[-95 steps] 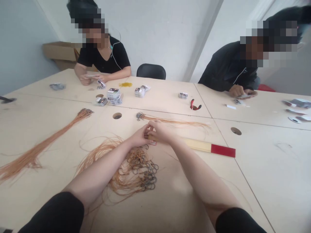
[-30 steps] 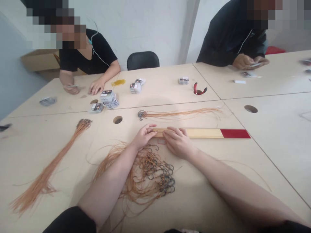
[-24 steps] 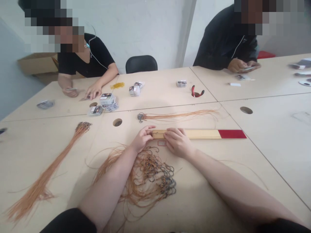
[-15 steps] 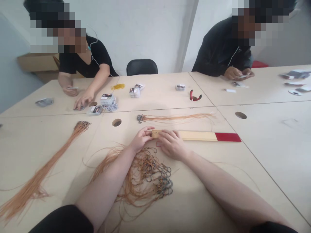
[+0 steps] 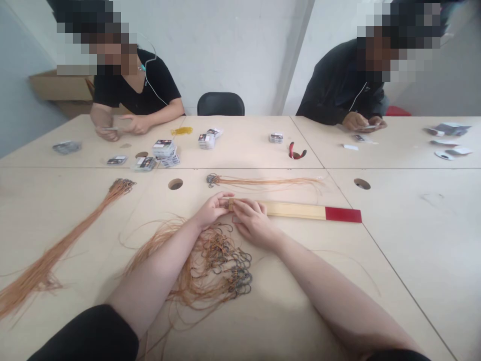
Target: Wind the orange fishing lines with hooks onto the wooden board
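A long pale wooden strip (image 5: 295,209) with a red right end lies across the table. My left hand (image 5: 212,210) is closed at its left tip, thumb and fingers around the end. Over the strip, just right of that, my right hand (image 5: 255,220) presses with its fingers together. Whether a hook or line is pinched between them is too small to tell. Below my hands lies a tangled pile of orange lines with dark hooks (image 5: 238,273), partly covered by my left forearm. Beyond the strip, a straight bundle of orange lines (image 5: 263,181) has its hooks at the left.
Another orange bundle (image 5: 80,228) lies at the left. Across the table sit two people, with stacked small packs (image 5: 164,149), a yellow bundle (image 5: 182,131) and red-handled pliers (image 5: 296,152) nearby. Round holes (image 5: 175,184) pierce the tabletop (image 5: 413,240).
The view has shifted slightly, moving table items leftward. The person at the left has drawn a hand back from a small pack on the table. My hands remain at the strip's left end.
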Action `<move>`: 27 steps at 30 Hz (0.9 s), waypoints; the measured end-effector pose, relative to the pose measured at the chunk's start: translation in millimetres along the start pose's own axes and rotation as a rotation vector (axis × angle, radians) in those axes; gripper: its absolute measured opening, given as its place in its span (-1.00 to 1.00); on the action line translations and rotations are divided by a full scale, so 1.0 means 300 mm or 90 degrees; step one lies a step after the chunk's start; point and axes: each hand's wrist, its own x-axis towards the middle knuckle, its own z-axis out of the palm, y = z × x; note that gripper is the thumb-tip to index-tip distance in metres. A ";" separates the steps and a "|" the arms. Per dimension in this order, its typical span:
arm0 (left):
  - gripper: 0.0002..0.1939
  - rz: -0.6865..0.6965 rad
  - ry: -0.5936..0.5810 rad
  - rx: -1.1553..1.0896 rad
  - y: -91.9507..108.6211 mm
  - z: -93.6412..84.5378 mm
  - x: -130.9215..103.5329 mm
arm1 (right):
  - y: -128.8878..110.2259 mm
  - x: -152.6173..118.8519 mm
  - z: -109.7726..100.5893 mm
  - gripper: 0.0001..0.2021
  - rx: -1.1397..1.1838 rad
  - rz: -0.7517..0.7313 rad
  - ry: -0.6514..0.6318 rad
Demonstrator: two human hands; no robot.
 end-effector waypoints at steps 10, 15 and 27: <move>-0.53 0.010 -0.034 0.020 -0.008 -0.013 0.004 | -0.006 -0.004 0.010 -0.59 -0.032 0.016 -0.034; -0.52 0.001 -0.035 0.008 -0.004 -0.011 0.007 | -0.010 -0.016 0.017 -0.53 -0.087 -0.009 -0.067; -0.51 -0.017 -0.020 0.005 -0.004 -0.013 0.005 | -0.016 -0.015 0.015 -0.49 -0.063 0.009 -0.081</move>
